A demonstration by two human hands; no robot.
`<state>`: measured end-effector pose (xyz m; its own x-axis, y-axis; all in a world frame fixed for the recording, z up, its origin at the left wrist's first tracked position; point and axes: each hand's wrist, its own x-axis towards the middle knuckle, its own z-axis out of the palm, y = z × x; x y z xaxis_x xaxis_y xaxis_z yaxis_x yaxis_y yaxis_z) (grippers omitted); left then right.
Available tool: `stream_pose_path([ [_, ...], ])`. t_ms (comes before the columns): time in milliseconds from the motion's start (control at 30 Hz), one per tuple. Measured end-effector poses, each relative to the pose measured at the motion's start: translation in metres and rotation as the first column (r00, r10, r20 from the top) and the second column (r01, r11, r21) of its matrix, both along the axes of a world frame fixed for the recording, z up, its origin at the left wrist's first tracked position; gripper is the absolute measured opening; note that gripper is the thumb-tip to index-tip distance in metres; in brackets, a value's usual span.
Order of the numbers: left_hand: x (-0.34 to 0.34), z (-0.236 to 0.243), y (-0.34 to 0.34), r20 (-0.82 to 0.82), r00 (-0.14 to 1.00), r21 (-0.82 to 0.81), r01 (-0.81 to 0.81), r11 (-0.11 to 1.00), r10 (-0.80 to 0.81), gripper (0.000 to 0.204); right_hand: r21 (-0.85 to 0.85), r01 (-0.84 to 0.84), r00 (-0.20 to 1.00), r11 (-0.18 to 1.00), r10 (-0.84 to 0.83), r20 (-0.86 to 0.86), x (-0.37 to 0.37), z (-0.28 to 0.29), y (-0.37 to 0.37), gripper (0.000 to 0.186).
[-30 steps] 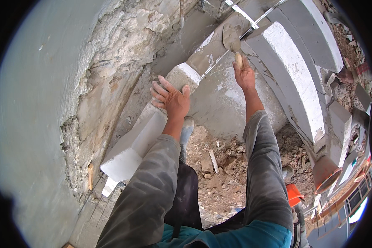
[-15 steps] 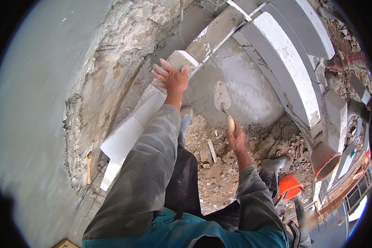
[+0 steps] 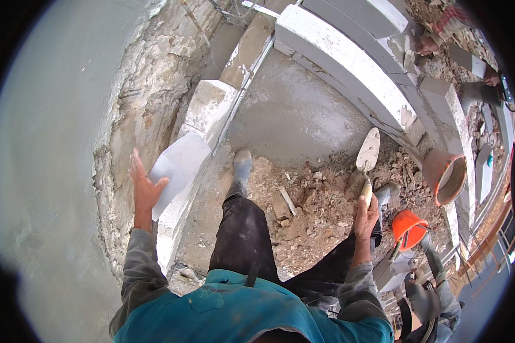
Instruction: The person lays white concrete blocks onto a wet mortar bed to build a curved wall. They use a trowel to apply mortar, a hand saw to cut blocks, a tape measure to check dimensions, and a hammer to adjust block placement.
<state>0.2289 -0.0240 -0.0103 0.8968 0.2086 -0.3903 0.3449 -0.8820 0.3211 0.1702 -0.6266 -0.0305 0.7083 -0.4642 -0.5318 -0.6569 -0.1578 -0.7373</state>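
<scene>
My left hand (image 3: pixel 147 188) is open at the left side of a pale, smooth block (image 3: pixel 176 163), fingers spread and thumb at its edge; I cannot tell whether it bears on it. Above that block, rougher white blocks (image 3: pixel 210 100) form a row, with a mortar-coated strip (image 3: pixel 243 54) beyond. At the right, my right hand (image 3: pixel 365 214) grips the wooden handle of a mortar-smeared trowel (image 3: pixel 368 150), its blade pointing up over the rubble. My boot (image 3: pixel 241 166) stands between the row and the grey mortar slab (image 3: pixel 289 108).
A grey plastered wall (image 3: pixel 46 160) fills the left. Curved white blocks (image 3: pixel 346 60) cross the upper right, above a mortar-stained bucket (image 3: pixel 444 177) and an orange bucket (image 3: pixel 407 230). Other people's hands (image 3: pixel 426 46) show at the far right; another person (image 3: pixel 435 297) is at lower right. Broken rubble (image 3: pixel 303 211) covers the ground.
My left hand has moved down from the upper blocks to the pale block. My right hand has brought the trowel down and right, off the row. The view has shifted.
</scene>
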Motion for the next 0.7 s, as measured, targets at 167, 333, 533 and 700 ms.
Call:
stream_pose_path([
  [167, -0.095, -0.006, 0.025, -0.12, 0.989, 0.117, 0.103, 0.988, -0.089, 0.137, -0.288, 0.262, 0.963, 0.921, -0.23, 0.139, 0.012, 0.057, -0.078, 0.041],
  [333, -0.084, -0.021, 0.011, -0.128, 0.99, 0.263, 0.087, 0.961, -0.055, 0.132, -0.892, -0.132, 0.98, 0.432, -0.08, -0.184, 0.022, 0.109, -0.269, 0.047],
  [533, -0.075, -0.029, 0.027, -0.203, 0.975, 0.335, 0.155, 0.929, -0.089, 0.132, -0.606, -0.365, 0.899, 0.707, 0.099, -0.426, 0.065, 0.043, -0.398, 0.044],
  [700, -0.052, 0.011, -0.033, -0.215, 0.976, 0.339, 0.106, 0.935, -0.033, 0.131, -0.308, 0.284, 0.955, 0.908, -0.295, 0.012, 0.037, 0.052, -0.344, 0.033],
])
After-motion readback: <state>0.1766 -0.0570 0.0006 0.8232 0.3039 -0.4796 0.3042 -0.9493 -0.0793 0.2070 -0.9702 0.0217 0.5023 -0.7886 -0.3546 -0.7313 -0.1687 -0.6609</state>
